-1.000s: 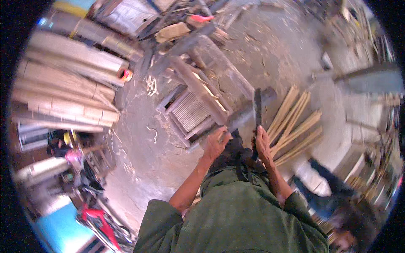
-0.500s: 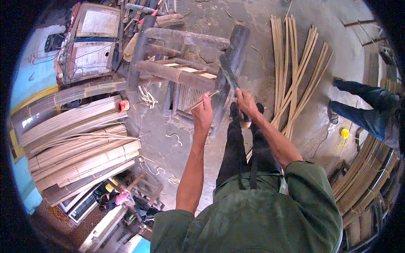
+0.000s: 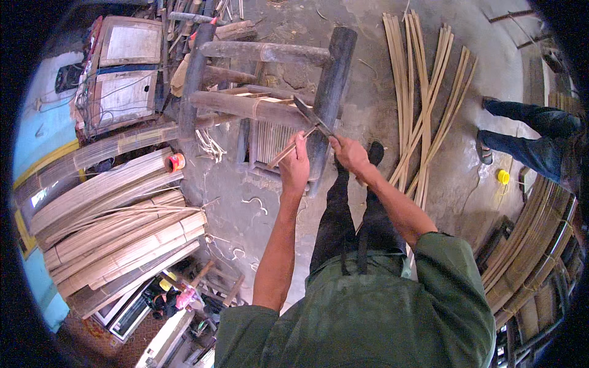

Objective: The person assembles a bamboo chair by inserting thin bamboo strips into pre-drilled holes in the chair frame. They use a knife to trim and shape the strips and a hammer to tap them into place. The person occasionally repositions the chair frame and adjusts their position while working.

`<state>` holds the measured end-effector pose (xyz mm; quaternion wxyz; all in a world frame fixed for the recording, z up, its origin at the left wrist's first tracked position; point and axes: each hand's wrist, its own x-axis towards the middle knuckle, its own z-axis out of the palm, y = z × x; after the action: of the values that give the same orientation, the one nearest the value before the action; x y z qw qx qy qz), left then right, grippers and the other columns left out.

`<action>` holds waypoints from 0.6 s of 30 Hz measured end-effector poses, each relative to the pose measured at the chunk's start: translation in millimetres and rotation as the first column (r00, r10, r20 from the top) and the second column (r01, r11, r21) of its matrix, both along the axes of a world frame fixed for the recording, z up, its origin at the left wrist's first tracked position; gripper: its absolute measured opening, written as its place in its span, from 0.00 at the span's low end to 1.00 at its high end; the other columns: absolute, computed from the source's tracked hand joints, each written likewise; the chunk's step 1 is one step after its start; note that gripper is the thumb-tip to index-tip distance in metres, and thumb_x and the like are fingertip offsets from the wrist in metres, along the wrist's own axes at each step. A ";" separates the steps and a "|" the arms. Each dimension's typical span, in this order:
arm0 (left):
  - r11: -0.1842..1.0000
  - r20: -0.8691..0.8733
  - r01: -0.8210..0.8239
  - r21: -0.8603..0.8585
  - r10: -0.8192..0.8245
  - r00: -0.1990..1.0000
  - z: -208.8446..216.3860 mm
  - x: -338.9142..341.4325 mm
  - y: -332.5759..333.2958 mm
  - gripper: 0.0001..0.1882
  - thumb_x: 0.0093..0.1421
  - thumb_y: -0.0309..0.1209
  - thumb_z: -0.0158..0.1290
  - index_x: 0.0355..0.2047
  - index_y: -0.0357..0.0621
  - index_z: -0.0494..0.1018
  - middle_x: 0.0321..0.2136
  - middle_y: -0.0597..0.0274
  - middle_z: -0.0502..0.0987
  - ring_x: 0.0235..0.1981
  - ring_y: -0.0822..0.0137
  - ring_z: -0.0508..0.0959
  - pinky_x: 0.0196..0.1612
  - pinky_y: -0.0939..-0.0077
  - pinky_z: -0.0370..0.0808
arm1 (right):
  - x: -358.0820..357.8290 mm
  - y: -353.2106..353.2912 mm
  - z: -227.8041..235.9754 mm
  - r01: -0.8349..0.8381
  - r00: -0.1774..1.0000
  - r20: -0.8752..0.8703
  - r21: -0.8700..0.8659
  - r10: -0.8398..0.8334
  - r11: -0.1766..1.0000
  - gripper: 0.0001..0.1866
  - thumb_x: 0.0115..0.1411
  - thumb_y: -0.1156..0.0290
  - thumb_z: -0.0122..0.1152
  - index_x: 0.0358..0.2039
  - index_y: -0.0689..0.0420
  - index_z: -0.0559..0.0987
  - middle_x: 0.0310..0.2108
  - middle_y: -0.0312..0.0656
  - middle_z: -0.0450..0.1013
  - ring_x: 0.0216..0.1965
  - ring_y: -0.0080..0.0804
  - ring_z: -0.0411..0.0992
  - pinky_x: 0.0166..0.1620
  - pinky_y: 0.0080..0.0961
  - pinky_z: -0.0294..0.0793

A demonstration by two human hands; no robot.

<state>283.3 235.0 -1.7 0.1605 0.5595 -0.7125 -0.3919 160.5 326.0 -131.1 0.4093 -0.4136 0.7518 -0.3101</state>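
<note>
My left hand [image 3: 296, 164] is closed around a short, thin bamboo strip [image 3: 282, 153], which slants up to the right past the fingertips. In my right hand [image 3: 351, 154] is the handle of a dark-bladed large knife [image 3: 311, 115]. Its blade points up and to the left and crosses the strip's upper end; whether it cuts into it I cannot tell. Just beyond both hands stands a rough frame of dark posts [image 3: 334, 73] and bamboo crossbars [image 3: 264, 107]. Beneath the lower bar hangs a panel of thin upright slats [image 3: 275, 144].
Bundled bamboo slats [image 3: 132, 239] lie at the left, with an orange-red tub [image 3: 175, 162] beside them. Long strips [image 3: 423, 104] spread over the floor at right. Another person's legs [image 3: 527, 141] stand farther right, near a yellow cup [image 3: 504, 176]. Pale shavings [image 3: 210, 146] litter the floor.
The knife has swung left and down, from beside the right post onto the strip's end. My right hand has come slightly lower. My left hand keeps its hold on the strip.
</note>
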 end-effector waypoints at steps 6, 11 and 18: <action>0.994 -0.054 0.078 -0.077 -0.082 0.995 3.8 9.5 -1.6 0.16 0.67 0.34 0.39 0.43 0.36 0.73 0.36 0.45 0.78 0.39 0.52 0.78 0.42 0.64 0.74 | -30.7 -9.2 -1.6 0.249 0.958 0.121 0.086 -0.258 0.965 0.27 0.66 0.49 0.39 0.34 0.64 0.74 0.22 0.46 0.72 0.24 0.39 0.71 0.31 0.37 0.70; 0.996 -0.009 0.068 -0.053 -0.069 0.998 2.1 12.2 -1.7 0.17 0.67 0.35 0.40 0.41 0.36 0.73 0.35 0.44 0.77 0.37 0.50 0.78 0.40 0.62 0.73 | -28.3 8.1 11.0 -0.036 0.943 0.328 0.254 -0.050 0.967 0.27 0.65 0.49 0.41 0.34 0.63 0.75 0.23 0.49 0.73 0.27 0.43 0.74 0.32 0.39 0.70; 0.991 0.068 0.131 -0.001 -0.130 0.989 16.2 4.4 -5.9 0.16 0.66 0.36 0.42 0.40 0.36 0.72 0.32 0.42 0.76 0.34 0.47 0.77 0.37 0.59 0.72 | -27.0 27.3 50.8 0.063 0.942 0.311 0.200 -0.124 0.978 0.19 0.63 0.57 0.48 0.47 0.56 0.73 0.30 0.55 0.74 0.33 0.50 0.74 0.38 0.40 0.71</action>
<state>287.7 229.1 14.5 0.1120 0.5241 -0.7537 -0.3804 133.5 353.2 -80.3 0.5482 -0.2808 0.7196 -0.3207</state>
